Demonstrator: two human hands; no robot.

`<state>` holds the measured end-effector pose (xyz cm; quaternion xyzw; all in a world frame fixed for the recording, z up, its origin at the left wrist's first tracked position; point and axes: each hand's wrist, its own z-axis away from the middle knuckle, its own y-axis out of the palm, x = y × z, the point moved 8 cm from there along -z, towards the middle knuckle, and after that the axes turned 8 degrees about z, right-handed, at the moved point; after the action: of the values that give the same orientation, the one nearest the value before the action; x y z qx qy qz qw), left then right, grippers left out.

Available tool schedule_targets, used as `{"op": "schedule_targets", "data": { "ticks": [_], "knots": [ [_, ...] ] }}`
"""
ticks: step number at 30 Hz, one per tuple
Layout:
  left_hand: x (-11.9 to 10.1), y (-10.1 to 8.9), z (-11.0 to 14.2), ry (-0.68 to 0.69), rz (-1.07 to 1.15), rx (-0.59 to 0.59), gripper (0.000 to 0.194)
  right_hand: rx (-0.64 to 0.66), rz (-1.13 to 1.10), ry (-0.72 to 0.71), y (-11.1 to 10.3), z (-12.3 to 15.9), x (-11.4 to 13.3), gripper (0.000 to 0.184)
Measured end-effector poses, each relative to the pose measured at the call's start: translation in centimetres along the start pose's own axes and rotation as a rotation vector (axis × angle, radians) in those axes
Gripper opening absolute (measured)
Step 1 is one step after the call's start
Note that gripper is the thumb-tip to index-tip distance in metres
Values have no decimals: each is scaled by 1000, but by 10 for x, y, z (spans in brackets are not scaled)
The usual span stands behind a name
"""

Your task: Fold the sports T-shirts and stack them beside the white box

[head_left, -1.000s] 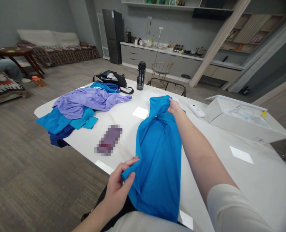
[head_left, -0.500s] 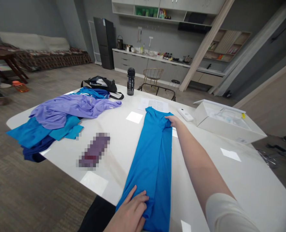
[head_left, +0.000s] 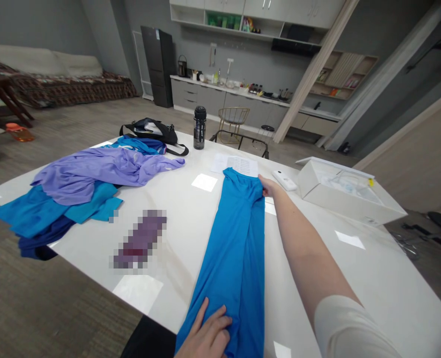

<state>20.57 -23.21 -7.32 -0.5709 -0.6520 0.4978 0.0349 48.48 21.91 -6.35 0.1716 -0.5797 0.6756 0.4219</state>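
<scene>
A blue shirt [head_left: 227, 248], folded into a long narrow strip, lies on the white table [head_left: 317, 278] in front of me. Its gathered far end rests near some printed sheets. My right hand [head_left: 268, 186] reaches out to the far right edge of the shirt and grips the cloth there, with some fingers hidden. Down at the near end, my left hand [head_left: 211, 335] lies on the fabric, its fingers stretched and apart. The bottom of the shirt runs out of view.
A heap of clothes with a lilac shirt [head_left: 89, 171] lies left, partly over the table edge. A pixelated purple item [head_left: 141, 238] sits nearer. Farther back are a black bag [head_left: 149, 130], a bottle [head_left: 200, 128] and papers [head_left: 238, 164]. A white device [head_left: 284, 180] and open box [head_left: 347, 199] stand right.
My right hand has shifted from on top of the far cloth to its right edge, and the far right corner now looks drawn in. My left hand stays on the near end. The view has shifted slightly.
</scene>
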Motion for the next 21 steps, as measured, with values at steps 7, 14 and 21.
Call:
{"op": "schedule_targets", "data": {
  "ticks": [7, 14, 21],
  "knots": [
    [0, -3, 1, -16, 48, -20, 31, 366, -123, 59, 14, 18, -6, 32],
    [-4, -8, -2, -20, 52, -29, 36, -2, 3, 19, 6, 22, -10, 26],
    [-6, -7, -2, -35, 47, 8, 23, -124, 112, 64, -13, 31, -35, 20]
  ]
}}
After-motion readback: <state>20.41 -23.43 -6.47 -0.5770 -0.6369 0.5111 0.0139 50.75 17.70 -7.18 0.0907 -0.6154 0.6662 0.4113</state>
